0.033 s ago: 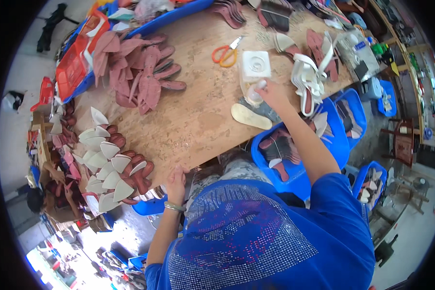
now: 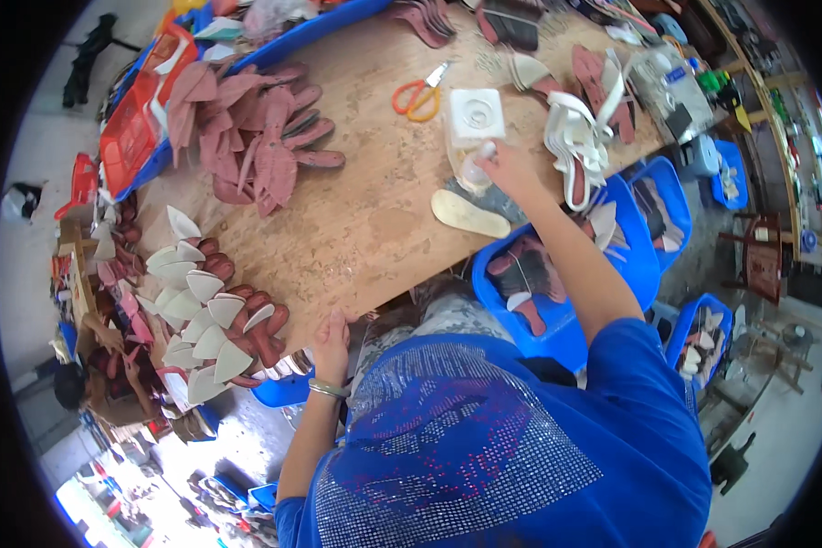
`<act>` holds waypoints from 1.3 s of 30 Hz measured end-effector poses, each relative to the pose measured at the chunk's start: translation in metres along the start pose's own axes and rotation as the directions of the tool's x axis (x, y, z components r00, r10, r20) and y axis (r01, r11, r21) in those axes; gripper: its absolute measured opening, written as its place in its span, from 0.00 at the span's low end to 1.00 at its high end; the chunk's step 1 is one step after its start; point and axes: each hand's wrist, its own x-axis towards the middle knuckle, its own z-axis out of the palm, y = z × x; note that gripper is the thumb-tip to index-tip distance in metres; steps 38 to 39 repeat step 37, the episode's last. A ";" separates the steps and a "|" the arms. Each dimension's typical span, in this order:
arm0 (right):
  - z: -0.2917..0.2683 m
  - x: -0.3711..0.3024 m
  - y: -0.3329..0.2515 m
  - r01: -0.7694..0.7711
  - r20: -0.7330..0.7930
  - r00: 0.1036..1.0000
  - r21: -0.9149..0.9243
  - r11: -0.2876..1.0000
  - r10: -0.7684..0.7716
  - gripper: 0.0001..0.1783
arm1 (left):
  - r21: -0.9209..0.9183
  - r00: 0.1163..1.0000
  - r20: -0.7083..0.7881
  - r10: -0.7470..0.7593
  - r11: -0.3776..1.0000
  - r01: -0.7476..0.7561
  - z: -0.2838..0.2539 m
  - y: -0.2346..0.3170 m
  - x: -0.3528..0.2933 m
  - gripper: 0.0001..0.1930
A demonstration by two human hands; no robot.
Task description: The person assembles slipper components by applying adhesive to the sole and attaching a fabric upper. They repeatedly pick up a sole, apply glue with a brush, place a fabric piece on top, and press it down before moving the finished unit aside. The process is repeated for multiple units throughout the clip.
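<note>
My right hand [image 2: 513,173] is closed in a pinch at the pale knob-like top of a small translucent white pot [image 2: 474,175]. That pot stands beside a square white block with a round recess [image 2: 477,113]. Just below it on the table lies a cream insole-shaped piece [image 2: 470,215]. My left hand [image 2: 331,336] rests at the table's near edge with its fingers curled together; whether anything is inside them is hidden. To its left are rows of reddish-brown shoe parts with white pointed pieces [image 2: 212,310].
Orange-handled scissors [image 2: 417,98] lie beyond the white block. A pile of dusty-pink shoe pieces [image 2: 263,137] covers the far left of the wooden table [image 2: 365,183]. White straps [image 2: 575,137] lie at right. Blue bins [image 2: 603,292] with shoe parts stand below the right edge. Another person [image 2: 110,374] sits at left.
The whole view has shifted slightly, with the table's things a little farther left. Both hands keep nearly the same pose and place.
</note>
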 end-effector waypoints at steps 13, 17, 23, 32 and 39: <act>-0.005 -0.008 -0.016 0.016 0.012 1.000 -0.069 0.997 -0.015 0.20 | 0.224 0.853 0.520 -0.042 0.971 -0.089 0.047 0.071 -0.025 0.15; -0.015 -0.019 -0.004 0.046 0.033 0.998 -0.033 0.998 -0.045 0.21 | 0.333 0.669 0.740 0.072 0.825 -0.457 0.081 0.108 -0.026 0.12; -0.067 -0.123 0.022 0.093 0.019 0.995 0.049 0.994 -0.094 0.16 | 0.071 0.169 0.981 0.091 0.645 -0.761 0.156 0.139 -0.034 0.13; -0.120 -0.379 0.053 -0.861 0.704 0.497 0.327 0.390 0.508 0.27 | -0.129 -0.303 0.932 -0.198 0.599 -0.790 0.202 0.130 -0.075 0.13; -0.098 -0.449 0.041 -0.958 0.851 0.282 0.269 0.094 0.444 0.30 | -0.159 -0.381 0.876 -0.295 0.570 -0.806 0.214 0.135 -0.092 0.12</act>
